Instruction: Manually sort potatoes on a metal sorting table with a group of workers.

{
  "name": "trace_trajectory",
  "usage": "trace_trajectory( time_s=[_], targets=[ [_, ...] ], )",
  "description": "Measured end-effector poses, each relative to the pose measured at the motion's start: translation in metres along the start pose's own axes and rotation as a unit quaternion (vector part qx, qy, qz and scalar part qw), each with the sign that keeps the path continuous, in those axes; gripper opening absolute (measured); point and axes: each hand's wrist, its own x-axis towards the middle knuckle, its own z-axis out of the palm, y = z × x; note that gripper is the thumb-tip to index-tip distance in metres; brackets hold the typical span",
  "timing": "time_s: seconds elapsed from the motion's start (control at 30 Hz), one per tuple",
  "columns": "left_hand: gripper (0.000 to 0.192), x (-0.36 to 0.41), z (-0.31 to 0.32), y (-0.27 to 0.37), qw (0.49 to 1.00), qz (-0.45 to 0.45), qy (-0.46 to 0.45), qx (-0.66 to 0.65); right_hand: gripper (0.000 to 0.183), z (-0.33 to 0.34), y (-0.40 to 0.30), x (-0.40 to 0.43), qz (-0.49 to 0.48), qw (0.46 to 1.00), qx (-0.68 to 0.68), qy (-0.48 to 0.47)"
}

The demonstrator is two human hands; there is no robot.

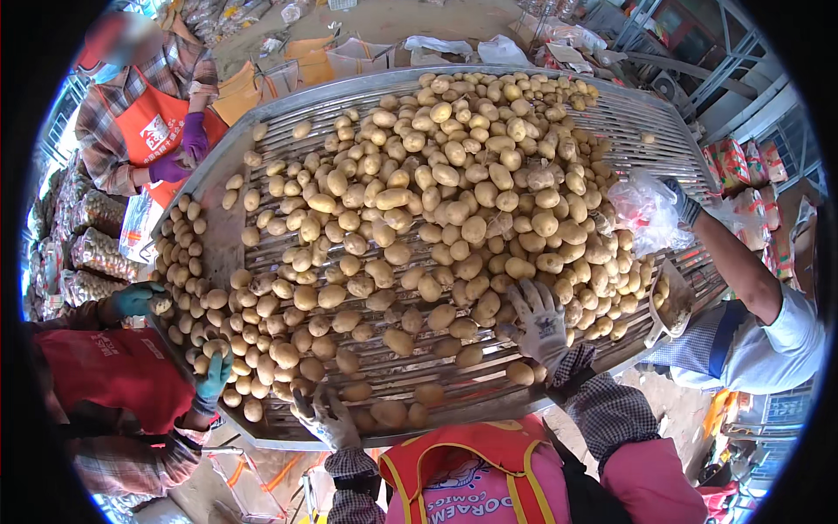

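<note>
A broad metal sorting table with slatted bars lies before me, heaped with potatoes. My right hand, in a grey-white work glove, rests with spread fingers against the near side of the heap. Two potatoes lie just below it on the bars. At the near left edge, my left hand, gloved the same way, has its fingers apart beside loose potatoes. I see nothing gripped in either hand.
At left, one worker's teal gloves handle potatoes; another worker in purple gloves stands farther back. A right-hand worker's dark glove touches clear plastic bags. A scoop holds potatoes. Filled net sacks are stacked left.
</note>
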Motion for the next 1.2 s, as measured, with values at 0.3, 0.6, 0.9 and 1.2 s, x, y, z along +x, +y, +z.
trace_trajectory(
  time_s=[0.3, 0.6, 0.9, 1.2],
  targets=[
    [0.033, 0.002, 0.0, 0.016, 0.982, 0.182, -0.049, -0.011, 0.071, 0.026, -0.017, -0.048, -0.183, 0.98, -0.008, -0.078],
    [0.036, 0.007, -0.007, 0.029, 0.97, 0.23, -0.044, -0.072, 0.092, 0.037, 0.045, -0.135, 0.197, 0.98, 0.029, 0.007],
    [0.056, 0.003, 0.004, 0.103, 0.797, 0.417, -0.434, -0.059, 0.089, 0.055, -0.04, -0.089, -0.157, 0.956, 0.106, -0.224],
    [0.043, 0.057, 0.006, 0.022, 0.92, 0.27, -0.256, 0.121, 0.076, 0.125, -0.223, -0.023, -0.186, 0.927, 0.269, -0.184]
  ],
)
